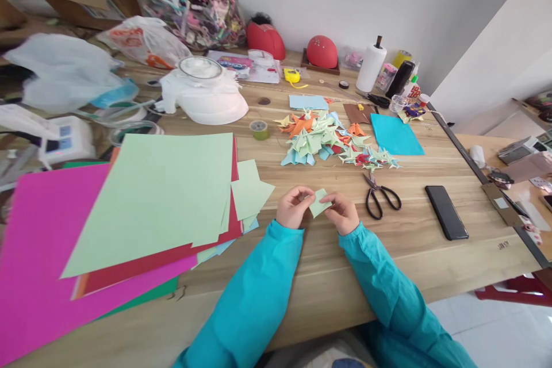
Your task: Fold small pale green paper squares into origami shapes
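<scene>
A small pale green folded paper point(319, 204) is held just above the wooden table, between both hands. My left hand point(294, 207) pinches its left edge with thumb and fingers. On the other side, my right hand point(343, 213) grips the right corner the same way. Black-handled scissors point(379, 194) lie with blades slightly apart, to the right of my right hand. Beyond the hands is a heap of folded paper pieces point(317, 137) in green, blue, orange and red. Loose green paper squares point(250, 192) lie left of my left hand.
Large colored sheets point(155, 190) are stacked on the left. A black phone point(446, 212) lies at the right, a blue sheet point(397, 134) behind. A small round tub point(259, 130) and a white cap-like object point(207, 95) stand farther back. A wooden table point(414, 264) carries everything.
</scene>
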`<state>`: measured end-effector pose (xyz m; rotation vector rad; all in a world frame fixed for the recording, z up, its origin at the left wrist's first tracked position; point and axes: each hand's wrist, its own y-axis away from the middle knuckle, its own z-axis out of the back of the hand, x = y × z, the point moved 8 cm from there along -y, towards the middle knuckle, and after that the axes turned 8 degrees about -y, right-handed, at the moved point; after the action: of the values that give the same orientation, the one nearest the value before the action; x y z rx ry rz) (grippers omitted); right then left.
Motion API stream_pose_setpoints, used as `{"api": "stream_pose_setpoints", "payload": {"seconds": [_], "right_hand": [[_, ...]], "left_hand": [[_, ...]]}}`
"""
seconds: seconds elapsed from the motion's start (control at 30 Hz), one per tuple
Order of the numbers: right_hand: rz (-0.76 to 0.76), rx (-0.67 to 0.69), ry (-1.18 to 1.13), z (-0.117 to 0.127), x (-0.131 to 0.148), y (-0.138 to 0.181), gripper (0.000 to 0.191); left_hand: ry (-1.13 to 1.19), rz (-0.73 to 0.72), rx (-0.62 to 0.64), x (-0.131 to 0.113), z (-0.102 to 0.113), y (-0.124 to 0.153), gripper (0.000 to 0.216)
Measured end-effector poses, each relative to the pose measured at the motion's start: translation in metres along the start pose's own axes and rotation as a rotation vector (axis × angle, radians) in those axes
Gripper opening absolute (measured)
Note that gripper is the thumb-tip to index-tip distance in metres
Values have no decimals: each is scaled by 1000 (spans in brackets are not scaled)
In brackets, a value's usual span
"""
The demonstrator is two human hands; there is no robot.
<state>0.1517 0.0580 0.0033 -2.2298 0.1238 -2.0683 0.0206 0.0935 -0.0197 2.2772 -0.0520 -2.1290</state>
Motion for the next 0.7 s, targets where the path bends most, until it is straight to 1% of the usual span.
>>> {"api": "stream_pose_setpoints", "payload": {"seconds": [0.07,0.17,0.23,0.47,0.7], "right_hand": [[-24,-29,-73,4,-3,-1,18],[-67,-38,-185,8,-5,-3,15],[-100,-41,-242,10,-6,-4,15],[-206,-62,-483,10,-18,-4,21],[-262,-93,-548,9,-23,-4,26]], "left_hand": [[71,65,67,4,-6,1,12],[236,182,191,7,-19,7,14],[317,226,237,6,-24,10,16],[415,215,309,-3,-28,15,18],[388,186,361,-4,-31,16,26]]}}
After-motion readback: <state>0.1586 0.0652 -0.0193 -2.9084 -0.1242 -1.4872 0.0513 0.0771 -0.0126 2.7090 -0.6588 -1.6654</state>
